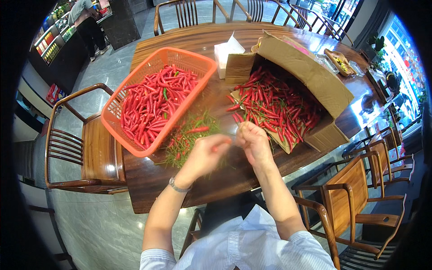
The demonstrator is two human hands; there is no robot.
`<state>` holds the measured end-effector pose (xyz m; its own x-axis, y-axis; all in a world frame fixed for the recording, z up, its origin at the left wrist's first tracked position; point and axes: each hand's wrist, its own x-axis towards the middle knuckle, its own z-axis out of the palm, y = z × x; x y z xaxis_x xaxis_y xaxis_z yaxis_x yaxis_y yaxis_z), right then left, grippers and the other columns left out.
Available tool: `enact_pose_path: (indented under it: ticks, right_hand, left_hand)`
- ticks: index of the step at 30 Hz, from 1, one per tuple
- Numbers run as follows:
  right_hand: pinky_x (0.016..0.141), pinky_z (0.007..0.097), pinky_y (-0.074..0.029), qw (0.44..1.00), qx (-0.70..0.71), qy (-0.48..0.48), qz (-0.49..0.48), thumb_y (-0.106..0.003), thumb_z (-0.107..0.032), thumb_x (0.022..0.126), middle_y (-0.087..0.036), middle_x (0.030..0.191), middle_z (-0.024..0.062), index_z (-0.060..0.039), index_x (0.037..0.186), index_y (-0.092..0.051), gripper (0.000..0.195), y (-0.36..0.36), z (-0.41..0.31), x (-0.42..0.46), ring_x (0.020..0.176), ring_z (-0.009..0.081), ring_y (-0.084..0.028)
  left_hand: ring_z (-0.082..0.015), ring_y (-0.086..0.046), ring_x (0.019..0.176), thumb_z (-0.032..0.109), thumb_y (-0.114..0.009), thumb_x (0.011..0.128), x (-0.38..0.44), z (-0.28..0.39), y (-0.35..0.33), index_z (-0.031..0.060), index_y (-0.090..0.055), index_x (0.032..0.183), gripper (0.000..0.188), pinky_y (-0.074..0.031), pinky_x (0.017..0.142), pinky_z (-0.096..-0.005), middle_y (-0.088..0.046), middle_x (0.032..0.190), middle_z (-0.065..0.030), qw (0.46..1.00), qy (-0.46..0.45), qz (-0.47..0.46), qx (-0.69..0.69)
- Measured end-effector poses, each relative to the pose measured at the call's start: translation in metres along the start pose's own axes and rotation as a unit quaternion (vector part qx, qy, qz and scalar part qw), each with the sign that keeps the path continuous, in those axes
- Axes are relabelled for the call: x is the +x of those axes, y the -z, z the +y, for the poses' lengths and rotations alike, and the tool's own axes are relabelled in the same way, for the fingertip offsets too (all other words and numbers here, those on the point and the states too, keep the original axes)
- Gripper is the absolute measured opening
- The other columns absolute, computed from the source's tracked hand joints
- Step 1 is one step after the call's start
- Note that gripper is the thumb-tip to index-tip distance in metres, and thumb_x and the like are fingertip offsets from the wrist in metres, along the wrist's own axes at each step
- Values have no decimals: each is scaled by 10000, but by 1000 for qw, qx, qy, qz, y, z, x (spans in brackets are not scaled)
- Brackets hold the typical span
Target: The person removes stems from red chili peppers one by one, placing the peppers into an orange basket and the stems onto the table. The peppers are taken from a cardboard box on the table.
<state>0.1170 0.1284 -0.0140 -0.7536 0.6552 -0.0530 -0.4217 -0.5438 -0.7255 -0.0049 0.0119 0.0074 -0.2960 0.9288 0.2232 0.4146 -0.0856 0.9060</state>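
My left hand (210,150), blurred by motion, has curled fingers with bits of red chili pepper (215,148) showing in them. Close beside it on the right, my right hand (253,141) pinches a couple of red chili peppers (238,117), whose tips point up and away from me. Beneath and left of my left hand lies a heap of green chili stems (192,135) with a few red peppers in it. An orange plastic basket (138,148) full of red peppers (155,104) stands at the left. Stemmed red peppers (280,108) spill from an open cardboard box (310,71) at the right.
Everything stands on a wooden table (162,189). A white pack of tissues (221,57) is behind the heap. Farther right are a wooden dish (341,64) and clear plastic containers (326,63). Wooden chairs (101,145) surround the table. A person (86,27) stands by a far counter.
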Motion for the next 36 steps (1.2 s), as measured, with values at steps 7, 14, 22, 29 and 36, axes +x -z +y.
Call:
enact_pose_path:
  ticks: [7,14,22,29,36]
  right_hand:
    - [707,381,-493,620,-709,314,117,-594,15,781,-629,877,102,-6,993,-619,214,5,-18,23,813,259,-628]
    - [618,425,-490,450,-863,187,134,-666,-280,760,-603,794,165,-67,832,-609,232,23,13,32,661,299,-633]
    - [611,446,-480,469,-850,215,104,-629,-179,777,-578,798,163,-44,830,-576,155,40,16,33,691,339,-619]
    - [702,471,-466,660,-737,141,9,-614,-157,818,-553,876,164,-82,922,-589,130,3,-16,-10,803,375,-582]
    - [681,294,-483,813,-574,73,-58,-642,-45,804,-619,846,104,-11,966,-603,169,-26,-37,-21,742,193,-603]
  left_hand:
    - [-164,-580,739,48,-606,838,9,-8,63,-15,-599,1026,198,-460,654,-270,-620,862,-91,895,-80,356,256]
    - [-343,-466,1108,94,-680,764,11,-13,75,11,-532,1187,456,-368,951,-430,-484,1215,-177,827,-62,350,436]
    - [-351,-538,974,-41,-631,739,11,-2,19,-29,-571,1022,289,-438,854,-402,-557,1063,-179,904,-195,222,310]
    - [-360,-510,1084,12,-665,703,10,-6,-9,-6,-551,1123,435,-405,945,-447,-506,1179,-188,904,-241,73,346]
    - [-340,-545,1031,1,-609,742,9,-14,-6,-17,-552,1102,365,-417,921,-443,-572,1014,-165,907,-247,67,336]
